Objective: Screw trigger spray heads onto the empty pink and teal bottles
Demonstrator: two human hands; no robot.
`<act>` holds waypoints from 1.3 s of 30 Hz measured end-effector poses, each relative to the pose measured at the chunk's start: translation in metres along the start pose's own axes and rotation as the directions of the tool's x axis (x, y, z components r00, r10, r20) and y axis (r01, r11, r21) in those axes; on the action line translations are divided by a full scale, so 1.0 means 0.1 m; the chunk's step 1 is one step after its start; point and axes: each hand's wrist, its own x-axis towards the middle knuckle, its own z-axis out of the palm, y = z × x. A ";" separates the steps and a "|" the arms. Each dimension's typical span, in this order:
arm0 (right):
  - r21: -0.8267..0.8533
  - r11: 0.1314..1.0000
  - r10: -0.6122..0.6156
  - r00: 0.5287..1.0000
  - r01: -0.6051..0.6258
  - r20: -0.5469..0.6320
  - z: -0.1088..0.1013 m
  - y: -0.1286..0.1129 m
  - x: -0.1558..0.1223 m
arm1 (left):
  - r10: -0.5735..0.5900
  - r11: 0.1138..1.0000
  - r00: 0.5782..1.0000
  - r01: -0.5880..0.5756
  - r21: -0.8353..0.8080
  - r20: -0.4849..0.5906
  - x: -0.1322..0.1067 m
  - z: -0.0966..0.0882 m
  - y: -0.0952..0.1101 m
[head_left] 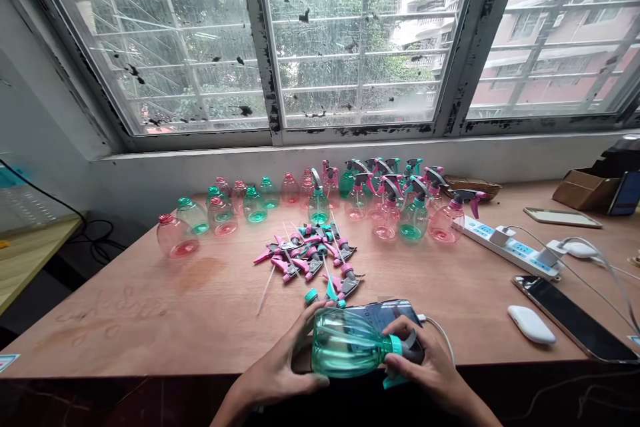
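Observation:
My left hand (pixel 283 363) is wrapped round the body of a clear teal spray bottle (pixel 347 341) lying on its side at the table's front edge. My right hand (pixel 425 363) is closed round the grey and teal trigger head (pixel 407 347) at the bottle's neck. A pile of loose pink, teal and grey trigger heads (pixel 315 257) with white dip tubes lies just beyond my hands. Open pink and teal bottles (pixel 220 213) stand at the back left. Bottles with trigger heads fitted (pixel 400 203) stand at the back right.
A phone (pixel 385 312) with a cable lies under the bottle. A white power strip (pixel 505 247) with plugs, another phone (pixel 573 317), a white oval case (pixel 531 324), a tablet (pixel 561 217) and a cardboard box (pixel 583 188) occupy the right of the wooden table (pixel 150 307). A window runs behind.

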 end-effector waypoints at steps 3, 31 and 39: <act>-0.011 1.000 -0.013 1.000 0.013 -0.002 0.00 -0.01 0.00 | 0.007 1.000 1.000 -0.008 -0.007 -0.009 0.00 0.00 -0.02; -0.136 0.986 -0.101 0.994 0.094 -0.047 -0.02 -0.01 -0.01 | -0.098 0.988 0.992 0.088 -0.125 -0.076 0.06 -0.01 0.04; -0.041 0.999 -0.015 1.000 0.015 0.000 -0.03 0.00 -0.02 | -0.084 0.991 0.996 0.080 -0.110 -0.036 0.02 -0.03 0.00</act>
